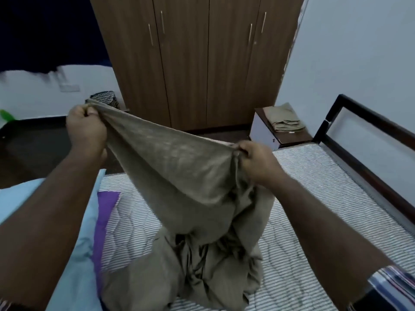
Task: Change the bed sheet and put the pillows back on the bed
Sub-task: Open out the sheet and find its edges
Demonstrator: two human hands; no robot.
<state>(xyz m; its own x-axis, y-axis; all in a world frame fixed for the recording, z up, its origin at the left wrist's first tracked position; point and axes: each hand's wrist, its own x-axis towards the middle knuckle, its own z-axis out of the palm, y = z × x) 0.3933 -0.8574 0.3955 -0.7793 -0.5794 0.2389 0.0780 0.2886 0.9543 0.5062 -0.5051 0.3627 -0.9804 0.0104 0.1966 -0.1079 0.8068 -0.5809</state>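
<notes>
**A:** So where's the sheet at right now?

**B:** You've got the olive bed sheet [179, 176] lifted up in the middle of the frame. Your left hand [86, 126] has its fingers curled tight round one bunched bit of the edge, centre left, and your right hand [258, 160] pinches the edge lower down, right of centre. The rest of it hangs down and piles in a crumpled heap on the striped mattress [314, 187].

**A:** Any containers around?

**B:** There's a patterned basket [105, 98] at mid left beside the wardrobe [190, 63], but you can't tell what's in it, the sheet edge covers part of it. A folded olive cloth [285, 120] sits on top of the bedside cabinet [267, 133], upper right. A light blue pillow [76, 254] with a purple patch lies at lower left, touching the heap.
</notes>
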